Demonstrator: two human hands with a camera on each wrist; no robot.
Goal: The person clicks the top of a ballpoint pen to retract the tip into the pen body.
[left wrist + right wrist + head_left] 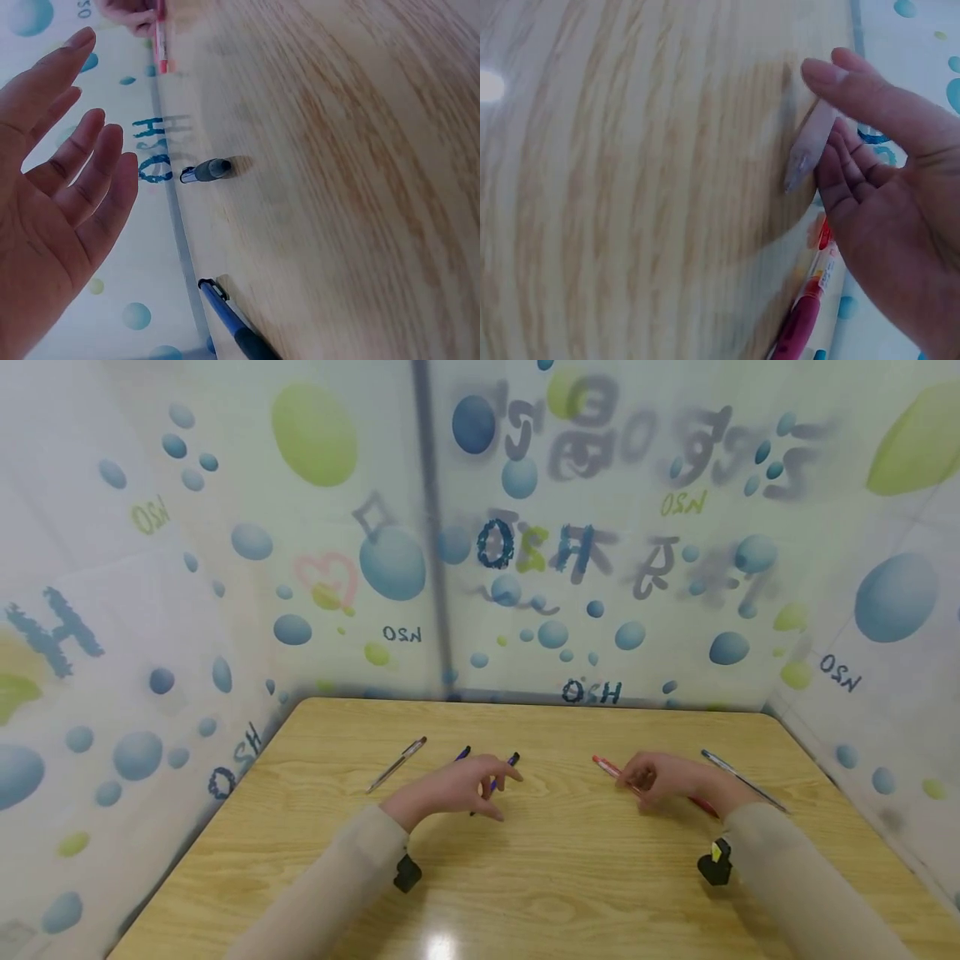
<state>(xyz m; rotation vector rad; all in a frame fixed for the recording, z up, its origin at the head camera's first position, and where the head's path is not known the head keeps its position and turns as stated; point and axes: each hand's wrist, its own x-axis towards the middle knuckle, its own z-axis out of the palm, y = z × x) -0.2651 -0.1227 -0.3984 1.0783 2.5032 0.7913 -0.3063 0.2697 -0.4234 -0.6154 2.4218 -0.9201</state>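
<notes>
My left hand (467, 785) is held over two blue pens, its fingers loosely bent and apart with nothing between them. Part of one blue pen (513, 759) shows beyond its fingers; the other blue pen (463, 752) pokes out behind the hand. Both pens (232, 319) lie on the wood in the left wrist view. With thumb and fingers my right hand (660, 779) pinches a red-ended pen (604, 765), whose pale tip (802, 159) points toward the table. Beneath that hand rests another red pen (799, 326), partly hidden in the head view.
A clear pen with a dark end (397, 765) lies left of my left hand. Beyond my right hand is a blue pen (742, 779). The wooden table (540, 885) meets patterned curtains (360, 652) at its back and sides.
</notes>
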